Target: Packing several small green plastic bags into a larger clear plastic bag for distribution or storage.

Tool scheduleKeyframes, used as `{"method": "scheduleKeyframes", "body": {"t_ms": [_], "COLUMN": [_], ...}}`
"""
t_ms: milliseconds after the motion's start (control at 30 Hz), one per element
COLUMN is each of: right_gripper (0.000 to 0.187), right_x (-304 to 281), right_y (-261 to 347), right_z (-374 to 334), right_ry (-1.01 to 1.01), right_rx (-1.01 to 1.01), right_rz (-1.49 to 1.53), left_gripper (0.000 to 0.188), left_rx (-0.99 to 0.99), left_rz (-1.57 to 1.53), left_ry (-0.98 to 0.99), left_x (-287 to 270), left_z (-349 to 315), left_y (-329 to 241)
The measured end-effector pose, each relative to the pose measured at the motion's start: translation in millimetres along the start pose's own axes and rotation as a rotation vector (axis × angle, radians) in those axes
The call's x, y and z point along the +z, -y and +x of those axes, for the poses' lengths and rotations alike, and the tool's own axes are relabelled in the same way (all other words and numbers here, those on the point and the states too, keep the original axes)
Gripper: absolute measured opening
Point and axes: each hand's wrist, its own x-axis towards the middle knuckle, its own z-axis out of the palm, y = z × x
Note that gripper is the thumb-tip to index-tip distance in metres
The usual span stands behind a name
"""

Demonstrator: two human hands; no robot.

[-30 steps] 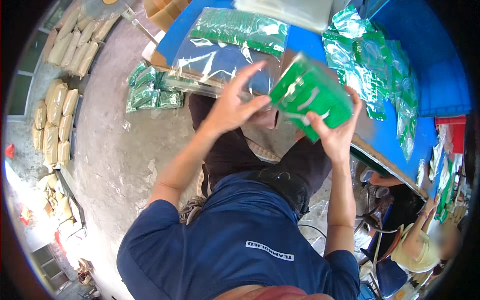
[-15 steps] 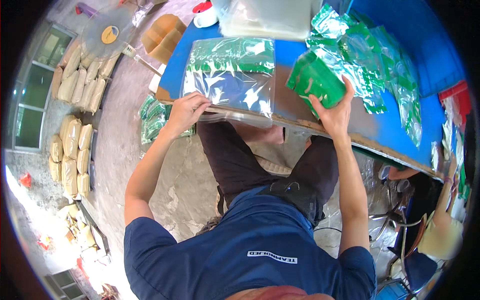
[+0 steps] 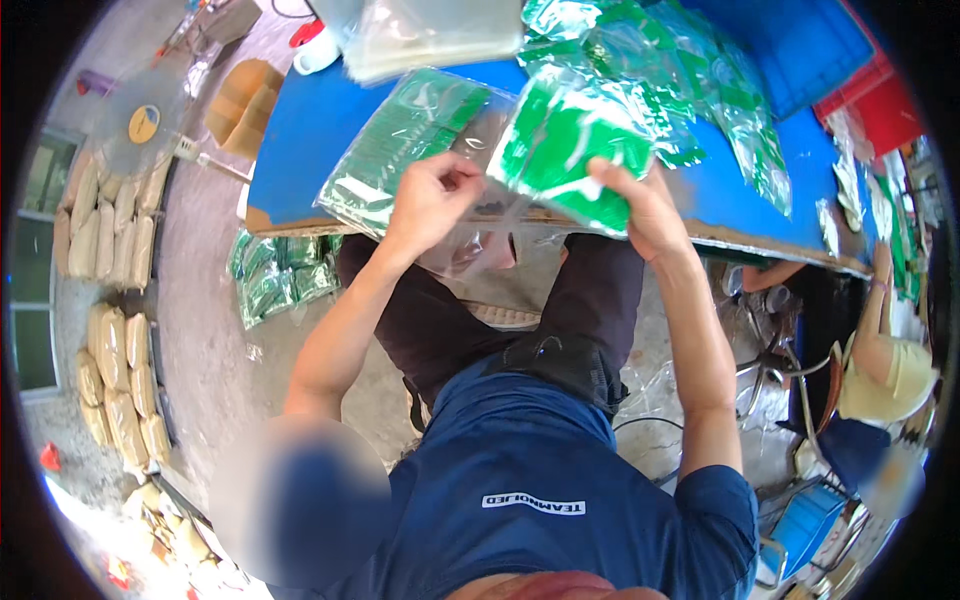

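Note:
A large clear plastic bag (image 3: 345,187) lies slanted at the table's front edge, with flat green packets (image 3: 425,112) inside its far left part. My left hand (image 3: 433,203) is closed in a pinch on the bag's near right side, where loose clear film hangs past the edge. Just right of it, my right hand (image 3: 648,210) grips a stack of shiny green packets (image 3: 572,145) by its right end, thumb on top. The stack is tilted, and its left end is close to the bag's film. Whether it is inside the film I cannot tell.
More green packets (image 3: 650,60) are heaped on the blue tabletop (image 3: 300,130). A pile of clear bags (image 3: 430,35) lies at the back, beside a white mug (image 3: 317,52). A blue crate (image 3: 800,55) stands far right. Filled green bags (image 3: 285,270) lie on the floor at left.
The clear bag has turned aslant. My left hand has moved right along it, and my right hand has brought the green stack left, over the bag's right side. The view has shifted too.

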Motion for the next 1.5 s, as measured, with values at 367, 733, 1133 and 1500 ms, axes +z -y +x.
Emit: {"method": "scheduleKeyframes", "body": {"t_ms": [367,733,1133,1500], "right_gripper": [0.051,0.037,0.061,0.117], "right_x": [-8,63,75,94], "right_y": [41,-30,-46,-68], "right_z": [8,30,110,130], "right_ry": [0.195,-0.024,0.473,-0.080], "right_rx": [0.428,0.199,0.438,0.325], "right_rz": [-0.445,-0.088,0.052,-0.507], "left_gripper": [0.006,0.008,0.034,0.083], "left_rx": [0.345,0.484,0.343,-0.211], "left_rz": [0.281,0.387,-0.119,-0.746], "left_ry": [-0.162,-0.275,-0.321,0.023], "left_x": [19,24,-4,-96], "left_z": [-8,-1,23,48], "left_y": [-39,-58,-39,93]}}
